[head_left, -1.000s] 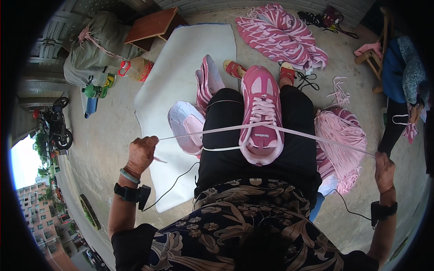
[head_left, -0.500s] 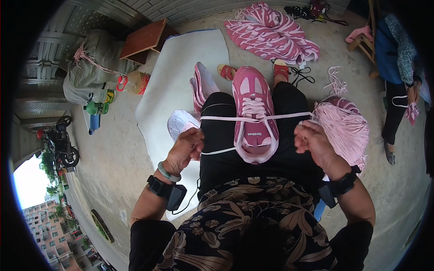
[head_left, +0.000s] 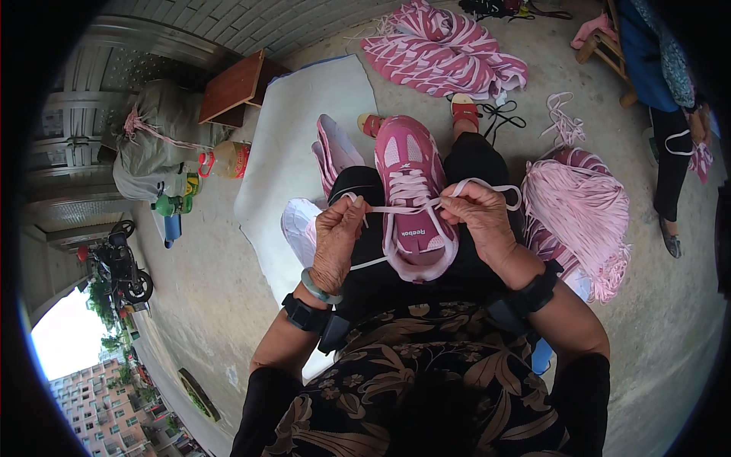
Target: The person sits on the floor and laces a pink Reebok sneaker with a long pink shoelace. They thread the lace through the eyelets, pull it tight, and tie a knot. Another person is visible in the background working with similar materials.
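A pink sneaker (head_left: 411, 152) rests on my lap between my knees, its toe pointing away from me. Pale pink laces run crosswise up its tongue, and the two loose ends cross above it. My left hand (head_left: 339, 234) pinches one end of the shoelace (head_left: 392, 209) left of the shoe. On the other side my right hand (head_left: 481, 219) grips the lace close to the crossing, with a loop of it curving out past the fingers to the right. Whether a knot sits at the crossing is hard to see.
A thick bundle of pale pink laces (head_left: 575, 202) lies right of my knee. Pink-and-white striped shoe uppers (head_left: 445, 53) are heaped ahead on the floor. White sheeting (head_left: 304, 99) with more pieces spreads to the left. Another person (head_left: 670, 152) is at the far right.
Both hands have come inward and up to the shoe. The right hand has taken hold of the lace near the crossing, and the left now pinches the other end. The view has shifted slightly.
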A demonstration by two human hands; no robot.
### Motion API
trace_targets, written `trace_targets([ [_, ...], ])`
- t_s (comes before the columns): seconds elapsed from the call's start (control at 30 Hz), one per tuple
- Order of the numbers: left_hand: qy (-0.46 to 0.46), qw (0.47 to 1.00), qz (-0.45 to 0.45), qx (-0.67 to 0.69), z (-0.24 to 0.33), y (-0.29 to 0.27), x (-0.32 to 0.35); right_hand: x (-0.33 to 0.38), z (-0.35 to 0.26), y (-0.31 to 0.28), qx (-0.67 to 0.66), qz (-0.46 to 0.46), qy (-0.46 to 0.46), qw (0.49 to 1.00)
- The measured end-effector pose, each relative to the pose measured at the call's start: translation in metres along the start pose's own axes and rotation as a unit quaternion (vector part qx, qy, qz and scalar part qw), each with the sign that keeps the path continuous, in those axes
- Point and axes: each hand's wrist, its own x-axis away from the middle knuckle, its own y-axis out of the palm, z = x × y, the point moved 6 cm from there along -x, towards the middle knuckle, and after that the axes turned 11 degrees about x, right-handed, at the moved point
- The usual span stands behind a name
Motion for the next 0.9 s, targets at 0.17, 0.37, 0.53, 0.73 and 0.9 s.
trace_targets([
  [0.17, -0.046, 0.991, -0.006, 0.125, -0.018, 0.001, 0.008, -0.001, -0.001, 0.001, 0.057, 0.027, -0.051, 0.997],
  [0.37, -0.087, 0.981, 0.001, 0.172, -0.023, -0.001, 0.014, 0.0, 0.001, -0.001, 0.056, 0.034, -0.082, 0.994],
  [0.53, -0.061, 0.981, 0.003, 0.183, -0.021, -0.001, 0.015, 0.01, -0.033, 0.011, 0.321, 0.067, -0.3, 0.896],
  [0.73, -0.017, 0.981, -0.043, 0.188, -0.02, 0.005, 0.015, 0.013, -0.038, 0.031, 0.456, 0.054, -0.38, 0.803],
  [0.9, 0.045, 0.989, -0.028, 0.142, -0.018, 0.013, 0.005, 0.03, -0.05, 0.033, 0.521, 0.057, -0.333, 0.784],
])
